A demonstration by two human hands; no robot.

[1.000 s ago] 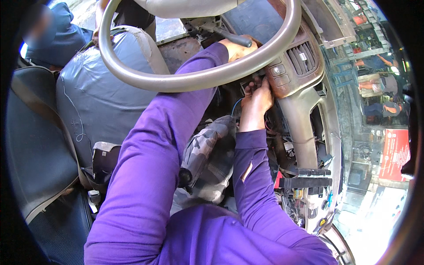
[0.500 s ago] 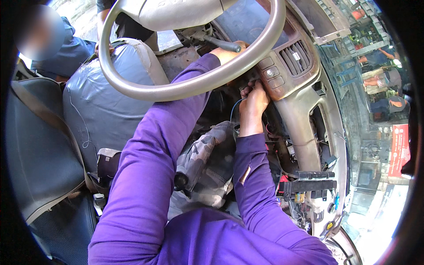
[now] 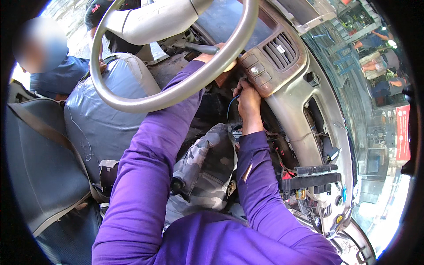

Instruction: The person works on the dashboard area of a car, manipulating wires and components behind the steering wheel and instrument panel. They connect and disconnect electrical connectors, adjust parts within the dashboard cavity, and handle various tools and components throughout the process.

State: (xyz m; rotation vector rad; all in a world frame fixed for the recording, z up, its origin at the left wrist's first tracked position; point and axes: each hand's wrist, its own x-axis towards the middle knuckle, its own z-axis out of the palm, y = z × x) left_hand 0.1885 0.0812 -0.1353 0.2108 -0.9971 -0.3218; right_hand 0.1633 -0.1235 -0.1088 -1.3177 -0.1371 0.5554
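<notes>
The steering wheel point(image 3: 152, 104) arches over my left arm. My left hand point(image 3: 212, 58) reaches under its rim to the lower dash, beside a grey stalk point(image 3: 198, 47). The wheel rim crosses that hand and its fingers are hidden. My right hand point(image 3: 249, 100) is closed, its fingers curled up against the underside of the brown dash panel point(image 3: 282, 73). A thin blue wire point(image 3: 229, 107) runs up into those fingers; their tips are partly in shadow. Just above them, the panel carries square switches point(image 3: 255, 70) and a round knob.
A grey plastic-covered seat point(image 3: 112, 104) and a black seat point(image 3: 48, 154) stand at left. Another person in dark blue point(image 3: 57, 79) is beyond them. To the right, the dash has open holes with loose wires and a black bracket point(image 3: 311, 180). The windshield point(image 3: 353, 88) curves beyond it.
My view has shifted, so the wheel and dash sit further left in it. Both hands keep nearly the same places at the dash; the right fingers stay curled.
</notes>
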